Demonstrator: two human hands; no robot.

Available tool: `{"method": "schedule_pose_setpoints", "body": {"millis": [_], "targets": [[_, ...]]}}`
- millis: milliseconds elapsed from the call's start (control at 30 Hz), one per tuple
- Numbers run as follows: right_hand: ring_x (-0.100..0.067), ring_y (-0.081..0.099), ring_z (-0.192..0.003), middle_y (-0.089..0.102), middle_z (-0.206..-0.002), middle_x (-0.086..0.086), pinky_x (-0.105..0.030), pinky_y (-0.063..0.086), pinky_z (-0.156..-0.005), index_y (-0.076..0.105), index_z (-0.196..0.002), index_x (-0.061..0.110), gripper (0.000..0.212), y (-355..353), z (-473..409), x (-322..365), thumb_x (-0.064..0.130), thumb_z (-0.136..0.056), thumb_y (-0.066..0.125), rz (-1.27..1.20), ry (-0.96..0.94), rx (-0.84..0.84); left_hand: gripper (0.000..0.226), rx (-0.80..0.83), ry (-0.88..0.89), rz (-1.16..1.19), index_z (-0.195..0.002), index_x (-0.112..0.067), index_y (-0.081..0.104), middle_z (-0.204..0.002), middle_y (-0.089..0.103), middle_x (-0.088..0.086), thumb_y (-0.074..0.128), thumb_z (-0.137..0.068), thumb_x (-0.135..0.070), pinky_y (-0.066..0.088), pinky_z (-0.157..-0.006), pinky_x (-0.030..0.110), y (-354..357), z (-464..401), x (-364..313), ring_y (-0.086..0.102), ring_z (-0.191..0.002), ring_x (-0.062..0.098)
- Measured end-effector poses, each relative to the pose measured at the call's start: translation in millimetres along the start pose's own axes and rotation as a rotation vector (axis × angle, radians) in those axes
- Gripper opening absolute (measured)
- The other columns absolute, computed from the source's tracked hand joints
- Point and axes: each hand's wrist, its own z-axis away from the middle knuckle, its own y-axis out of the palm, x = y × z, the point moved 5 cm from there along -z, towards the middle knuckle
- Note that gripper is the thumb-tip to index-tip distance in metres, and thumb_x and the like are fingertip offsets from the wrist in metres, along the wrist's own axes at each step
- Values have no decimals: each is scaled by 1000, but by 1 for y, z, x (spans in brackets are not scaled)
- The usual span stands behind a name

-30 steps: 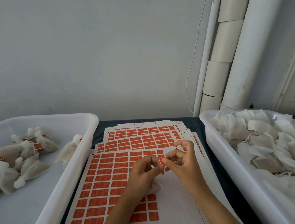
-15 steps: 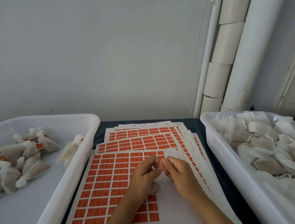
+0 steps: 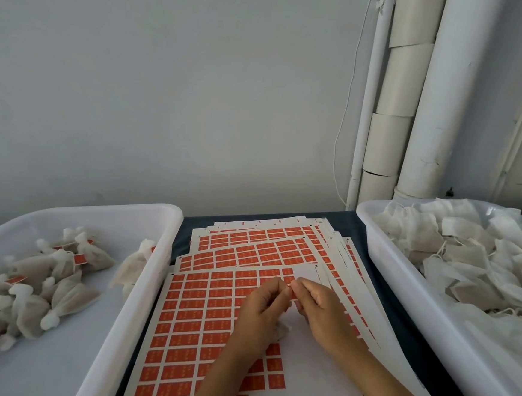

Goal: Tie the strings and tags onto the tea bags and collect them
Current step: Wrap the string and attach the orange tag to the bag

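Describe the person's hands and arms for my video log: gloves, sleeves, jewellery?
Both are bare. The left hand and right hand wear no gloves, and no rings show on the fingers. Neither wrist shows a watch or band. Both forearms are uncovered to the bottom edge of the picture: no sleeves in view.

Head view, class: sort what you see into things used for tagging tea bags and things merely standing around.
Part of the job: left hand, right hand, orange tag sheets, left tray of tied bags, right tray of untied bags.

Just there: white pipes, thin cable, grey wall.
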Motion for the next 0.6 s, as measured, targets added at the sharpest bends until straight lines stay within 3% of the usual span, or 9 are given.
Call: {"method": "schedule_pose_setpoints", "body": {"millis": [67,167,267,367,400,500,600], "targets": [[-15,63,-72,66,-76,10,-13,49,-65,60,-88,28,28,0,0,-2,46,-84,39,-74,42,23,25,-16,-12,3,-76,-17,58,-67,57,-11,45,-98,-16,44,-63,11,0,-1,0,53,-64,1],[-1,60,-64,63,-69,18,-8,45,-59,59,-95,27,31,1,0,-1,48,-84,38,-134,75,100,25,-52,-22,46,-77,-13,59,-69,58,-4,45,-98,-16,45,-64,16,-4,-3,-1,54,-66,8],[3,63,-83,65,-82,24,-5,46,-64,56,-100,34,32,6,2,0,56,-81,44,-99,102,239,24,-99,-33,133,-83,-5,62,-79,62,14,46,-97,-17,48,-71,20,-10,-5,-3,58,-74,18],[-2,61,-89,57,-92,33,-1,43,-60,48,-99,48,22,11,5,0,51,-81,60,108,138,296,21,-107,-76,240,-83,-5,64,-78,66,7,52,-94,-18,51,-72,15,-17,-5,-5,62,-77,15],[-1,59,-85,52,-92,35,0,42,-58,45,-97,50,28,12,6,1,45,-79,66,192,124,324,20,-78,-81,236,-82,-7,64,-75,65,3,53,-94,-18,50,-70,14,-19,-5,-8,62,-75,12],[-1,57,-83,50,-92,32,-3,44,-58,43,-97,50,44,17,7,4,39,-70,77,323,95,439,25,-9,-148,38,-82,-17,64,-75,63,-5,46,-97,-26,46,-65,9,-28,-5,-9,59,-75,8],[-4,57,-87,53,-97,28,-4,44,-64,51,-97,43,38,16,6,5,34,-71,77,346,90,474,34,29,-258,-220,-91,-24,58,-89,62,-7,30,-100,-40,45,-68,9,-41,-2,-5,59,-85,7]]}}
